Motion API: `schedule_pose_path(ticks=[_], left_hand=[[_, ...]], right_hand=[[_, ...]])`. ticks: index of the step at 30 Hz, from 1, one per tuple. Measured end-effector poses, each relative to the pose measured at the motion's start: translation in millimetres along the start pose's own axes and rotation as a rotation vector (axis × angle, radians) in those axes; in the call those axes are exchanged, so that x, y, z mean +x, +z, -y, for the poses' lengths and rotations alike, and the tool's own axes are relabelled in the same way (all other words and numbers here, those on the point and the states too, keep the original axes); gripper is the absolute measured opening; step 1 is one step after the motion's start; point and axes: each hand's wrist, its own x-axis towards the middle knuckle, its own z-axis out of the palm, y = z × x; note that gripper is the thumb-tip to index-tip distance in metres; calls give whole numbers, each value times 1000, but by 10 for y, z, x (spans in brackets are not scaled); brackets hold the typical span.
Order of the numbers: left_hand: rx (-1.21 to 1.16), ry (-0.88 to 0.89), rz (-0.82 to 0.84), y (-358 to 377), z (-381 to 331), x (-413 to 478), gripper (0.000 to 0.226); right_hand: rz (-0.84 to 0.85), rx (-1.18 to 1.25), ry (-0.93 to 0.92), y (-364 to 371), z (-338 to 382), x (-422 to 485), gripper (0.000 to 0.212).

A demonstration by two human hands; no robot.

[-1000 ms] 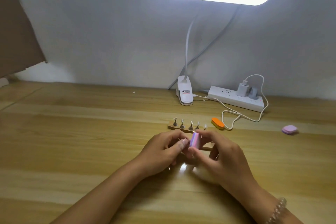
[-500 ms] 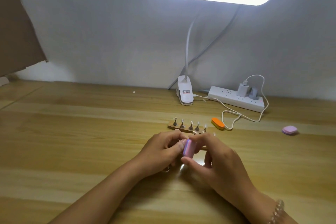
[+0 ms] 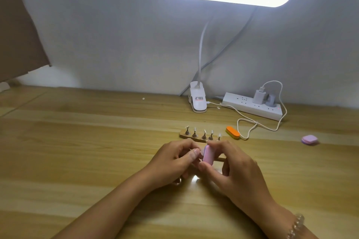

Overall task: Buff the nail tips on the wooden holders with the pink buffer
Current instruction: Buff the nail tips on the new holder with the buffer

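Note:
My right hand pinches the pink buffer between thumb and fingers, its flat face turned toward me. My left hand is curled beside it, pinching a small nail tip on its stand against the buffer's left edge; the tip itself is mostly hidden by my fingers. Just behind my hands a wooden holder carries several nail tips on small metal stands. A second wooden holder pokes out from under my right hand, its nail tips hidden.
An orange buffer block lies right of the far holder, beside a white cable loop. A purple square pad sits far right. A clip lamp base and power strip stand at the wall.
The pink buffer has slid back and forth against the tip in my left hand, and its broad pink face now shows more. Both hands stay in the same place.

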Motion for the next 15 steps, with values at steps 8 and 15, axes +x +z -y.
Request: schedule_pose_path(ticks=[8,15], left_hand=[[10,2,-12,2,-1,1,18],[19,6,-4,7,10,9,16]], right_hand=[[-37,78,26,13,-13,14,39],[-41,80,65,-16,-31,37,38]])
